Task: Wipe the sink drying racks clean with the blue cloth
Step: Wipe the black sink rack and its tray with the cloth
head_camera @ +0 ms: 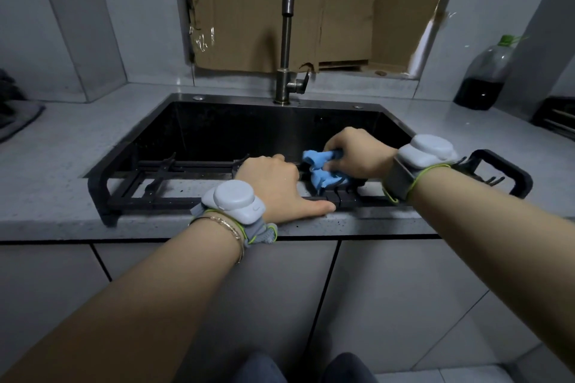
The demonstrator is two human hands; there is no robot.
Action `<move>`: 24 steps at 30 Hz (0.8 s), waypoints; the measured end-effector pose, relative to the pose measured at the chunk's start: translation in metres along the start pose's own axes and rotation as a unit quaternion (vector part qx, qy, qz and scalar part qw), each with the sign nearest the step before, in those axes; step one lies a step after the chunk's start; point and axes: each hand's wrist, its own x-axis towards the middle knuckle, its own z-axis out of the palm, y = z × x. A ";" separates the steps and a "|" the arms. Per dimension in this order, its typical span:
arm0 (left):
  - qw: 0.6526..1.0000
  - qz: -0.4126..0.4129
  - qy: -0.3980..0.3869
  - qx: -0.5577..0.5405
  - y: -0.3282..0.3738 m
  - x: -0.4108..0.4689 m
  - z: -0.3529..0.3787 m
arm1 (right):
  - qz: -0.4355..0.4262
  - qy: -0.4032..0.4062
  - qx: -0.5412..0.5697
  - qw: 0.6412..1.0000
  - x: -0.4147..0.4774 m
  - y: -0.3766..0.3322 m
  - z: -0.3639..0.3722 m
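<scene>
Forearms [174,283] low centre | left hand [273,186] fingers [268,162] curled over rack [161,177], steadying | right hand [357,152] clutches blue cloth [320,168], wiping bars mid-frame | next: likely firm strokes leftward along rack

A black metal drying rack [149,204] lies flat across the near side of a dark sink [217,127]. Its looped end handles rest on the grey countertop [62,165] at left and right. A light blue cloth [320,169], bunched and crumpled, sits on the rack's bars right of centre, gripped by the right hand [357,155]. The left hand [273,186] holds the rack just beside it, thumb along the front rail.
</scene>
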 end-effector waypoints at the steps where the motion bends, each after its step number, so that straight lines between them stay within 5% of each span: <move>1: 1.000 -0.003 -0.002 -0.002 0.000 0.000 0.000 | -0.001 0.006 -0.013 1.000 0.001 0.000 -0.001; 15: 1.000 0.011 0.019 -0.005 0.002 -0.001 0.003 | -0.008 -0.080 -0.177 0.981 0.017 -0.018 -0.013; 24: 1.000 0.002 -0.003 -0.013 0.001 -0.002 0.000 | -0.051 -0.049 -0.113 0.991 0.017 -0.011 -0.001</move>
